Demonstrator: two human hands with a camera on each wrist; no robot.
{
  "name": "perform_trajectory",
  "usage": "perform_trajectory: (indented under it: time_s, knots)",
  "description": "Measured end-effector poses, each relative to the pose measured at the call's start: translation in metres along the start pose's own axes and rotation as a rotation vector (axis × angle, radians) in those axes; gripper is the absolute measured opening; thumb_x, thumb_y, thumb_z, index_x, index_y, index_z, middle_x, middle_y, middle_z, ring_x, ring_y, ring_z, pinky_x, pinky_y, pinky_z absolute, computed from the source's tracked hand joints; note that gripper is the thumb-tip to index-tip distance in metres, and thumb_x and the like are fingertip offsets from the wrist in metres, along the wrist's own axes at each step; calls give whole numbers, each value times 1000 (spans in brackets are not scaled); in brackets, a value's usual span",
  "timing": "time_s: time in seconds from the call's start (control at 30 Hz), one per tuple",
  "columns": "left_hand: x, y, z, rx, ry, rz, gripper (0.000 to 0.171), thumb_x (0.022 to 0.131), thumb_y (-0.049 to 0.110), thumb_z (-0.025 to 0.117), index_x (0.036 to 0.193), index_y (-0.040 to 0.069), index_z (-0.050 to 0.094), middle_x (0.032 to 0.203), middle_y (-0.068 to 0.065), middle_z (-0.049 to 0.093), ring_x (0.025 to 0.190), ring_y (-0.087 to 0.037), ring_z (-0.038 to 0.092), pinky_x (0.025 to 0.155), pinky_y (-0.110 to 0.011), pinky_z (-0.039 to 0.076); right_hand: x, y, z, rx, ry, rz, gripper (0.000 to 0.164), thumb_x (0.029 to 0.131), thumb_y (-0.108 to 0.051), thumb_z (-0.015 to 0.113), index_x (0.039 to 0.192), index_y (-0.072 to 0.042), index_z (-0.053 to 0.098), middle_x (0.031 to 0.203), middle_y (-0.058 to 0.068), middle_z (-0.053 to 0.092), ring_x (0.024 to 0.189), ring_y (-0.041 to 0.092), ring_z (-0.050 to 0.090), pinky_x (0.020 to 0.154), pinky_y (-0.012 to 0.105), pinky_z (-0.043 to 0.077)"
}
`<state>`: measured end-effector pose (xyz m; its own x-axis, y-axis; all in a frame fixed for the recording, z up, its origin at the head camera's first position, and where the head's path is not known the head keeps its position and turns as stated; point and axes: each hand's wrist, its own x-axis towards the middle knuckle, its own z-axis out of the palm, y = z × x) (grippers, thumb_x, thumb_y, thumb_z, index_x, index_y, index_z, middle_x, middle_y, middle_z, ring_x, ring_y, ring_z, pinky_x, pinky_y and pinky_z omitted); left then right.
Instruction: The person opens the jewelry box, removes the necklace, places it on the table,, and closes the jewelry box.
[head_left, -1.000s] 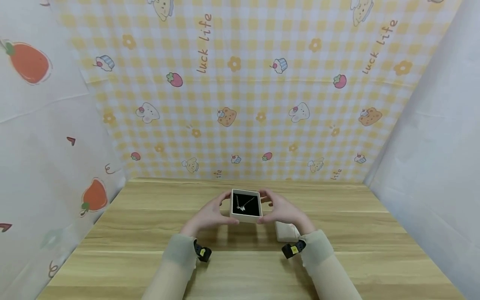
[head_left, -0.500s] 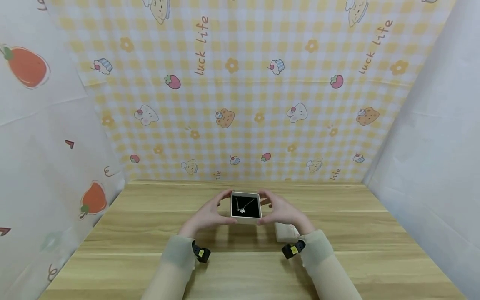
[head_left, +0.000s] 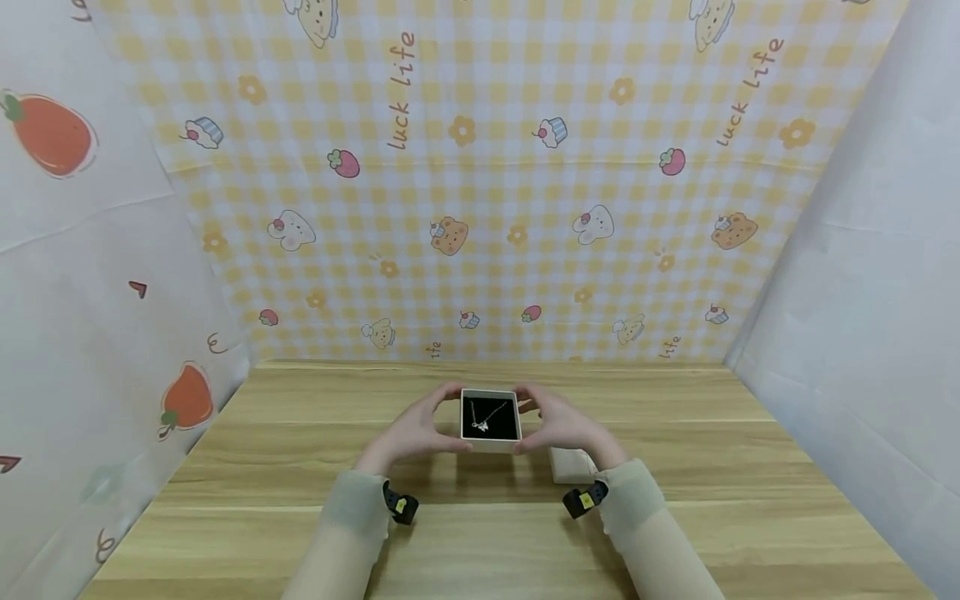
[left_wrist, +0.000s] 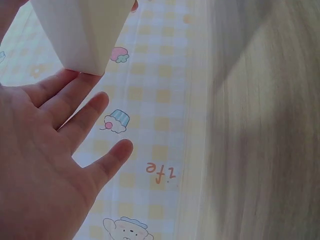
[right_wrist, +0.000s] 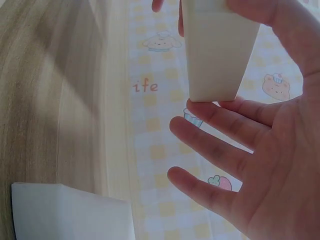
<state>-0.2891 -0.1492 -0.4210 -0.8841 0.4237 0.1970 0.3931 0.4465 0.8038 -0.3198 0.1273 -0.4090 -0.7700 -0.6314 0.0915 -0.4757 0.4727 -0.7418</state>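
Left hand [head_left: 408, 433] and right hand [head_left: 566, 427] grip box [head_left: 491, 447] toward back edge of table [head_left: 675, 417]; box slightly lower than 1 second ago, necklace [head_left: 481, 426] staying inside

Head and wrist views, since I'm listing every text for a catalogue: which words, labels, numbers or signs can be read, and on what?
"luck life", twice, on the checked backdrop, running upward in the head view.
"ife", twice, low on that backdrop; a leading "l" is unclear.
Left cloth: letters cut off at the top, unreadable.
Wristbands: yellow labels too small to read.
Open box and lid-like white piece: no text legible.
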Motion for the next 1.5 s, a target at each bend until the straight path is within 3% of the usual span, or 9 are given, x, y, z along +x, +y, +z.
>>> perform_trajectory:
  time_s: [0.27,0.57,0.73,1.27,1.5]
  knots:
    - [0,-2,-1,19,-11,9,92,67,34,89,144,19,41,144,-6,45,134,-30,39,105,-58,29,0,-3,2,-7,-18,4,94,69,-25,86,144,1,36,140,18,46,123,37,48,97,57,40]
    - [-1,-4,-1,52,-44,-16,96,68,36,88,148,18,37,145,-10,44,133,-32,39,104,-59,29,1,-3,5,-42,-37,13,94,70,-27,86,145,0,36,138,17,48,121,37,50,97,52,42]
    - [-2,-5,-2,54,-60,-15,95,68,34,88,146,11,39,144,-13,45,132,-34,40,105,-59,29,1,-3,7,-75,-50,26,92,69,-29,86,142,-1,38,135,15,51,120,35,51,96,51,43]
    - [-2,-12,-1,79,-148,-35,94,65,33,89,142,5,42,141,-11,48,132,-35,40,106,-59,27,2,3,16,-137,-99,66,91,67,-36,87,140,-8,41,134,10,52,119,30,53,96,47,43]
    - [-3,-12,-1,81,-165,-56,93,64,32,90,140,4,43,139,-11,49,132,-34,40,106,-59,26,4,5,19,-152,-110,59,92,67,-34,88,140,-3,40,132,12,53,117,31,54,95,47,44]
